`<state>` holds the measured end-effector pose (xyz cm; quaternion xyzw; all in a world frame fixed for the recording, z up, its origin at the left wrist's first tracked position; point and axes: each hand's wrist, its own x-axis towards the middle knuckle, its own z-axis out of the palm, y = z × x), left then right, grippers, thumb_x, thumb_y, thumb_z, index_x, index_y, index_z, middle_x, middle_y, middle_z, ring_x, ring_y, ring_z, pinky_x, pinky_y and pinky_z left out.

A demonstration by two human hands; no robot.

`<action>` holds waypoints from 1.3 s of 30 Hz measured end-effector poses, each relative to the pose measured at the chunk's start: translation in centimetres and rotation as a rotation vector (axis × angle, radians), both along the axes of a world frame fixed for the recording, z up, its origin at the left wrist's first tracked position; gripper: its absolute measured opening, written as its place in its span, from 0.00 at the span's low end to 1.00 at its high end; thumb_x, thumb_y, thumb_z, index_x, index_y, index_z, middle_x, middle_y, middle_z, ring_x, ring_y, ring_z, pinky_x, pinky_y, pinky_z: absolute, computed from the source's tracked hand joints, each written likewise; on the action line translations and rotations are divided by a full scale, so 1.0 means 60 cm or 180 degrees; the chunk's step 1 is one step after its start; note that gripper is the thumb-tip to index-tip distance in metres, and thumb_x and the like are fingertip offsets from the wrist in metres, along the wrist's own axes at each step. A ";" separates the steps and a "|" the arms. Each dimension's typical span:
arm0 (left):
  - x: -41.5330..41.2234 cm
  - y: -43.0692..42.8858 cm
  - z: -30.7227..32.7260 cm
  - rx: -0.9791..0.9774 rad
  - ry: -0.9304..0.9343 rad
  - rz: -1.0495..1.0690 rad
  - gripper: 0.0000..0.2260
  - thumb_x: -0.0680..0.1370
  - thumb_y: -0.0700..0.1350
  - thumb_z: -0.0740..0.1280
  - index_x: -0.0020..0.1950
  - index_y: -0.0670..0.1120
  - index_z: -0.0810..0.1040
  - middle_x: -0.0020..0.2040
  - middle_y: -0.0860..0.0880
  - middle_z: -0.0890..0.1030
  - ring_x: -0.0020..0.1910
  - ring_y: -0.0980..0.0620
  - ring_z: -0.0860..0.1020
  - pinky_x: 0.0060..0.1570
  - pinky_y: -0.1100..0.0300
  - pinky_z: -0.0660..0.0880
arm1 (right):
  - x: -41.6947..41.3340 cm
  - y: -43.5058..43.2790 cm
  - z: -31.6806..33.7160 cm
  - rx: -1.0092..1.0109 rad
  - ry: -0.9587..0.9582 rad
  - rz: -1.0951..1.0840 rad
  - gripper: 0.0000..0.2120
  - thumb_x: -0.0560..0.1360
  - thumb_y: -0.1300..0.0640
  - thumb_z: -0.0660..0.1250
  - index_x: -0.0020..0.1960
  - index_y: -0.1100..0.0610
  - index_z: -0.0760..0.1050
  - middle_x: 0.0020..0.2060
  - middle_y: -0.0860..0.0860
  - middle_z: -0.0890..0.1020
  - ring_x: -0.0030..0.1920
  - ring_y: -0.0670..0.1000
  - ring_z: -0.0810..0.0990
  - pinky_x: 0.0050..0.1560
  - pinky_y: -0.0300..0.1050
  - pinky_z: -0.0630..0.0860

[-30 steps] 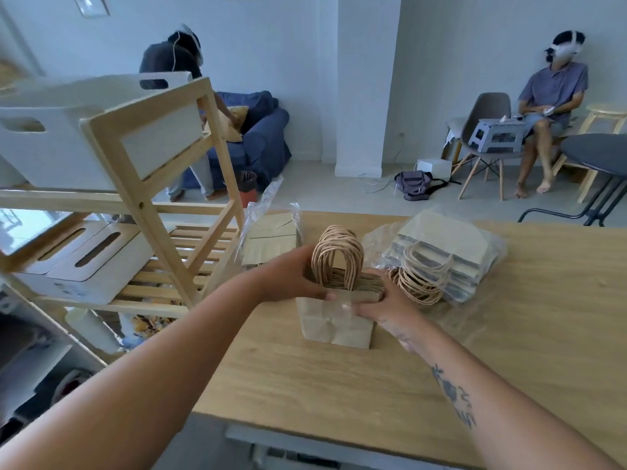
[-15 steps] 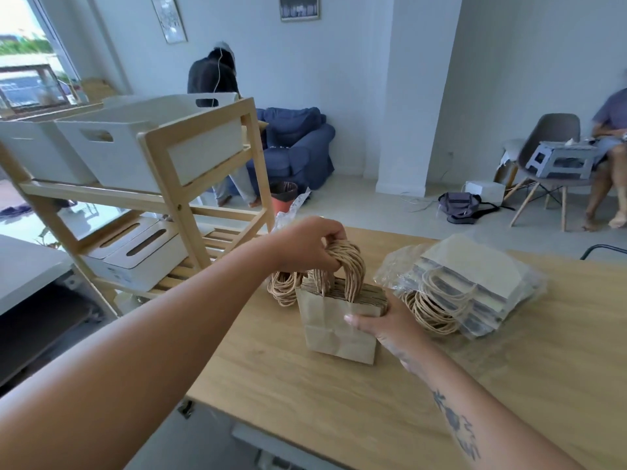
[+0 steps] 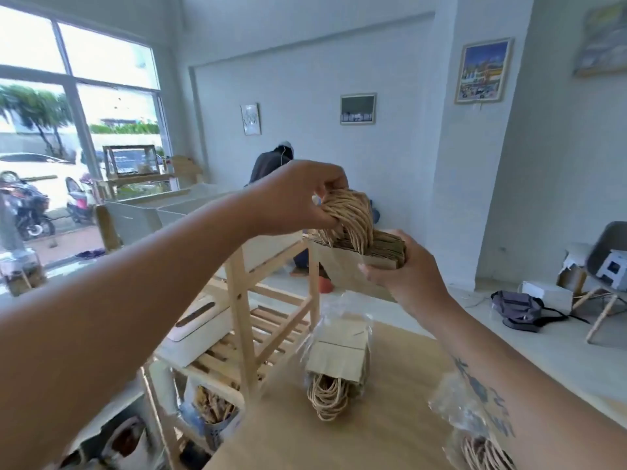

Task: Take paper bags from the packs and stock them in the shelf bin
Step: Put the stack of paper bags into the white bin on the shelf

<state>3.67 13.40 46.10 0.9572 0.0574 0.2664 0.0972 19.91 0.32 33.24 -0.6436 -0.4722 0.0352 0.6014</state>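
Note:
A stack of brown paper bags (image 3: 342, 266) with twisted rope handles is held up in the air, level with the top of the wooden shelf (image 3: 241, 300). My left hand (image 3: 298, 198) grips the bundle of handles from above. My right hand (image 3: 403, 269) grips the right side of the stack. The white shelf bin (image 3: 190, 212) sits on the top shelf, just left of and behind the stack. An opened plastic pack of bags (image 3: 336, 361) lies on the wooden table (image 3: 373, 429) below. A second pack (image 3: 475, 439) shows under my right forearm.
A white lidded box (image 3: 200, 330) rests on the shelf's lower slats. A person (image 3: 271, 164) stands behind the shelf. A grey chair with a stool (image 3: 607, 266) and a dark backpack (image 3: 519, 308) are at the right on the floor.
Both hands have lifted the stack of bags off the table and carried it up toward the top shelf. The view has tilted up and swung left.

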 end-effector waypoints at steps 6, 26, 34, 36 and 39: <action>-0.054 0.122 0.076 0.0443 -0.0643 0.0238 0.12 0.68 0.38 0.77 0.48 0.43 0.81 0.42 0.48 0.82 0.43 0.50 0.80 0.48 0.50 0.80 | -0.009 0.169 0.113 0.0286 -0.0669 0.0082 0.19 0.68 0.58 0.77 0.56 0.51 0.77 0.42 0.42 0.83 0.42 0.39 0.80 0.39 0.28 0.74; -0.073 0.639 -0.059 0.1210 -0.0057 0.0518 0.12 0.71 0.42 0.77 0.52 0.46 0.79 0.45 0.51 0.80 0.40 0.50 0.79 0.39 0.55 0.80 | 0.007 0.704 0.111 -0.1810 -0.1514 -0.0027 0.23 0.66 0.43 0.73 0.58 0.42 0.69 0.52 0.46 0.77 0.52 0.51 0.77 0.49 0.48 0.75; -0.072 0.655 -0.042 -0.0394 0.0775 0.0757 0.48 0.55 0.76 0.69 0.71 0.57 0.67 0.66 0.61 0.70 0.65 0.58 0.69 0.65 0.60 0.66 | 0.011 0.715 0.112 -0.2842 -0.1393 0.0795 0.59 0.58 0.33 0.78 0.78 0.38 0.47 0.78 0.47 0.57 0.76 0.52 0.59 0.74 0.51 0.60; -0.049 0.656 -0.042 -0.0457 0.0796 0.0868 0.43 0.63 0.76 0.64 0.73 0.55 0.66 0.69 0.57 0.70 0.68 0.55 0.68 0.65 0.59 0.66 | 0.029 0.707 0.117 -0.2320 -0.0356 0.1358 0.50 0.61 0.38 0.80 0.76 0.38 0.57 0.74 0.47 0.67 0.72 0.49 0.68 0.71 0.49 0.66; -0.016 0.662 -0.059 -0.0396 0.1387 0.1104 0.41 0.69 0.71 0.66 0.77 0.55 0.61 0.76 0.54 0.65 0.72 0.51 0.66 0.68 0.54 0.64 | 0.049 0.699 0.131 -0.1553 0.1096 0.1352 0.24 0.74 0.54 0.73 0.67 0.51 0.69 0.56 0.50 0.81 0.52 0.45 0.80 0.50 0.40 0.73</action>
